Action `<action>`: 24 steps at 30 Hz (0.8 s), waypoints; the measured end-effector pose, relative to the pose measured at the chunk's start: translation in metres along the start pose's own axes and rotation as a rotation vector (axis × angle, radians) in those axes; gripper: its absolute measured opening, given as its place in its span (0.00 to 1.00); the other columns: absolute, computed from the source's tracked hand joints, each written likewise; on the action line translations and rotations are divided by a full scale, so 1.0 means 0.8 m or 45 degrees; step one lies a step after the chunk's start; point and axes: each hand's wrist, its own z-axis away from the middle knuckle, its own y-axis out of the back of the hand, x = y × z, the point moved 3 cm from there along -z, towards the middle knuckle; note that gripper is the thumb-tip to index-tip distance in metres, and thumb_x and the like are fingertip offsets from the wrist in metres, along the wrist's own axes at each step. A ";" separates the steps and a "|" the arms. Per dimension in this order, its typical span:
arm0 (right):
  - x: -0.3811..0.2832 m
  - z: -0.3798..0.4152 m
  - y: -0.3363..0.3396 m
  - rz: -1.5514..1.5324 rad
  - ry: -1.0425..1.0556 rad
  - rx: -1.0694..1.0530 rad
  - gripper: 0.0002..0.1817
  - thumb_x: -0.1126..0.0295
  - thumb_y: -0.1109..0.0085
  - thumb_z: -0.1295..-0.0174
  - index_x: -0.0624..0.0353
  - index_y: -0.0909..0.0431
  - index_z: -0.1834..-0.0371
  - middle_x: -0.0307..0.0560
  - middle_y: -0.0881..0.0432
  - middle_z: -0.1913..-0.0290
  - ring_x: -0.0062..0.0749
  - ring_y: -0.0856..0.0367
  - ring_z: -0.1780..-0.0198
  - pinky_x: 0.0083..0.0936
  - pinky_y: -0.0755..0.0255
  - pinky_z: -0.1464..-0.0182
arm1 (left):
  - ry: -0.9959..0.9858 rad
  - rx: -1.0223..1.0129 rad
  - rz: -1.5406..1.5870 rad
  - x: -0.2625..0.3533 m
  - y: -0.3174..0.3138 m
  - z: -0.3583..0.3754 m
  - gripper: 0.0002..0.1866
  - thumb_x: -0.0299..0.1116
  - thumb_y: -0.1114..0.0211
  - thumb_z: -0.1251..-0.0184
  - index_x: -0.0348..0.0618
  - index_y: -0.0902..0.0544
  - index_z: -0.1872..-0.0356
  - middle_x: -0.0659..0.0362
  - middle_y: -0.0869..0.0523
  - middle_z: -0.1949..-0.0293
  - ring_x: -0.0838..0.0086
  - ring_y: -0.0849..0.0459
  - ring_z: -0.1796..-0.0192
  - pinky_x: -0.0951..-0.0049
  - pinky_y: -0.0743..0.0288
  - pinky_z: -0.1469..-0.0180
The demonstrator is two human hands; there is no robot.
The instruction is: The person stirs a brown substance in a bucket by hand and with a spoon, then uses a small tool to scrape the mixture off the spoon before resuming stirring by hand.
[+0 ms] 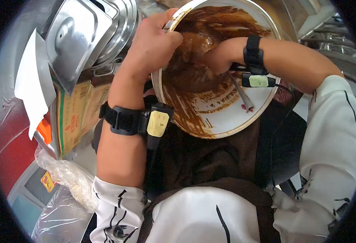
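Observation:
A white bucket (222,126) is tilted toward me, its inner wall streaked with thick brown paste (194,83). My left hand (151,44) is closed on the rim at the upper left, thumb over the inner side. Deep inside the bucket, my right hand (220,56) is curled, its fingertips hidden by the hand and the paste. From under it sticks the metal handle (241,94) of a utensil, which the hand appears to grip. The utensil's working end is out of sight, so its kind cannot be told.
Stainless steel pan lids (78,36) and pots are stacked at the upper left. Below them stand a cardboard box (74,117), a white sheet (34,77) and a clear plastic bag (74,180). Metal racks (334,42) are at the upper right.

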 end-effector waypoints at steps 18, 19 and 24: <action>0.013 -0.035 0.019 -0.527 -0.208 0.307 0.19 0.66 0.40 0.50 0.58 0.20 0.53 0.54 0.18 0.54 0.46 0.21 0.53 0.40 0.26 0.52 | -0.126 -0.004 -0.033 0.004 -0.016 -0.015 0.27 0.31 0.42 0.52 0.42 0.22 0.46 0.45 0.20 0.58 0.59 0.21 0.53 0.69 0.30 0.48; 0.032 -0.075 0.008 -0.626 -0.182 0.389 0.16 0.65 0.41 0.50 0.61 0.17 0.60 0.52 0.17 0.56 0.44 0.19 0.57 0.41 0.26 0.52 | -0.136 -0.002 -0.041 0.005 -0.016 -0.016 0.27 0.31 0.42 0.52 0.42 0.22 0.46 0.45 0.20 0.58 0.59 0.21 0.53 0.69 0.30 0.48; -0.011 -0.092 0.035 0.161 0.058 0.562 0.15 0.69 0.42 0.53 0.63 0.17 0.62 0.54 0.17 0.57 0.45 0.19 0.54 0.40 0.27 0.49 | -0.078 -0.060 0.016 -0.004 -0.010 -0.017 0.27 0.25 0.44 0.51 0.38 0.22 0.44 0.59 0.17 0.57 0.76 0.20 0.62 0.77 0.27 0.57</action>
